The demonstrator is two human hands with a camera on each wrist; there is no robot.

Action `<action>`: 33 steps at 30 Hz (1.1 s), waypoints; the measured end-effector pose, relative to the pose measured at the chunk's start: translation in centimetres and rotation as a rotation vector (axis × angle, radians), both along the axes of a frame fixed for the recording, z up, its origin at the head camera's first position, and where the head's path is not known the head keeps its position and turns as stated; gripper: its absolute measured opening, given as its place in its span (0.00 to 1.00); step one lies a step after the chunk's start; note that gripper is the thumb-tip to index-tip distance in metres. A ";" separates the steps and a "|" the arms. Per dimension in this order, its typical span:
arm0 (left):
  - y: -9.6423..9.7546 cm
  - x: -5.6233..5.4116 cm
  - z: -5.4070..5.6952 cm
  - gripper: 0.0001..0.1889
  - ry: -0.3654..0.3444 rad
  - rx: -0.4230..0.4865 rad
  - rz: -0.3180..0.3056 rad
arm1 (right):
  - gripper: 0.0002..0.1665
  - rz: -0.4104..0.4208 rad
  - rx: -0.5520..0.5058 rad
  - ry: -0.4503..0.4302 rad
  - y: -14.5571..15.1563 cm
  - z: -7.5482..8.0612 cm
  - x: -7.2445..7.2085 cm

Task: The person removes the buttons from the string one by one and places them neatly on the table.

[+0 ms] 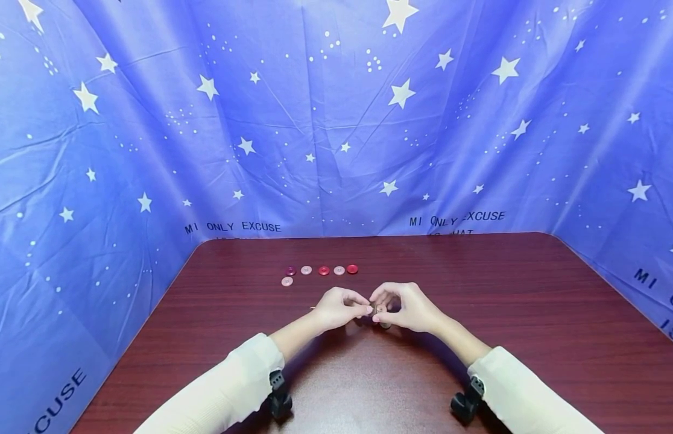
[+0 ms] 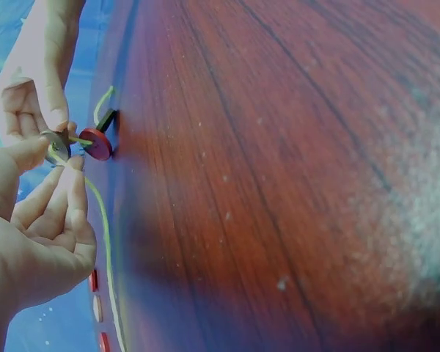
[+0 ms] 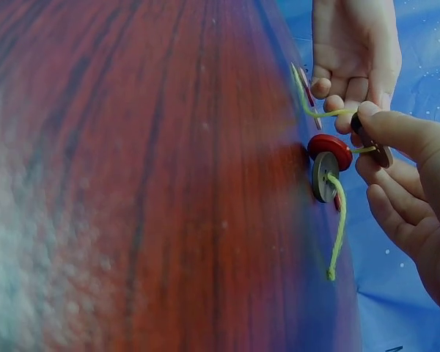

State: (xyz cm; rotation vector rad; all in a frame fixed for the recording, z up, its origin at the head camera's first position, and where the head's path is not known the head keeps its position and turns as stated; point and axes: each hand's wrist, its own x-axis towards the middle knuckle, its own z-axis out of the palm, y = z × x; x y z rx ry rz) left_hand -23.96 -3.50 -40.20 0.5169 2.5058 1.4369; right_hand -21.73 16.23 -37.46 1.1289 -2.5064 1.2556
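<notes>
While right fingers (image 3: 400,129) pinch round, dark-brown, plastic-looking button (image 3: 382,156) (likely light, slick; best held edgewise), left fingers (image 2: 78,194) pinch soft-looking yellow-green cord (image 2: 106,224).

A blue cloth (image 1: 293,72) hung behind the desk (image 1: 499,271) and along its left and right sides, creased and falling in soft folds. White stars (image 1: 401,93) of several sizes and groups of white dots (image 1: 373,59) patterned it. Dark lettering (image 1: 232,227) ran low across it, partly reading "MI ONLY EXCUSE". The desk was glossy, reddish brown and wood-grained, with rounded far corners.
</notes>
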 end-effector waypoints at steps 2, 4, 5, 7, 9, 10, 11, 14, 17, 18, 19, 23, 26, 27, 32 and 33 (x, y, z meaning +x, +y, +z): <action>0.0 0.0 -0.1 0.13 -0.003 0.007 0.003 | 0.16 0.001 -0.003 0.003 0.0 0.0 0.0; 0.1 0.0 -0.2 0.14 -0.005 0.006 0.007 | 0.17 0.005 -0.005 0.007 0.0 0.0 0.0; 0.1 0.1 -0.2 0.15 -0.007 0.006 0.008 | 0.17 0.007 -0.006 0.007 0.0 0.0 0.0; 0.2 0.2 -0.3 0.15 -0.001 -0.002 0.012 | 0.17 0.011 -0.007 0.007 0.0 -0.1 0.0; 0.3 0.2 -0.2 0.16 0.011 -0.017 0.015 | 0.17 0.009 -0.007 0.006 0.0 -0.1 0.0; 0.3 0.3 -0.2 0.16 0.014 -0.021 0.014 | 0.17 0.006 -0.007 0.004 0.0 -0.2 0.0; 0.3 0.3 -0.2 0.16 0.013 -0.023 0.013 | 0.17 0.002 -0.007 0.004 0.1 -0.3 0.0; 0.1 0.3 -0.1 0.15 0.009 -0.025 0.016 | 0.16 -0.010 -0.006 0.005 0.1 -0.4 -0.1; -0.3 0.2 0.0 0.15 0.005 -0.005 0.021 | 0.15 -0.026 0.000 -0.005 0.2 -0.3 0.0; -0.5 0.1 0.0 0.15 0.002 0.003 0.024 | 0.15 -0.031 0.005 -0.009 0.2 -0.3 0.0; -0.7 0.1 0.1 0.15 -0.001 0.014 0.027 | 0.14 -0.036 0.010 -0.015 0.2 -0.3 0.0; -1.5 -0.2 0.1 0.16 -0.035 0.069 0.036 | 0.13 -0.046 0.036 -0.029 0.3 -0.1 0.1; -2.1 -0.4 0.1 0.16 -0.045 0.090 0.042 | 0.12 -0.040 0.043 -0.034 0.4 -0.1 0.1; -2.3 -0.5 0.2 0.16 -0.040 0.092 0.042 | 0.12 -0.036 0.043 -0.036 0.4 -0.1 0.0; -3.1 -0.7 0.3 0.17 -0.002 0.099 0.038 | 0.11 -0.025 0.033 -0.040 0.7 -1.3 -1.0; -3.3 -0.7 0.3 0.17 0.005 0.103 0.037 | 0.10 -0.025 0.029 -0.038 0.8 -1.7 -1.3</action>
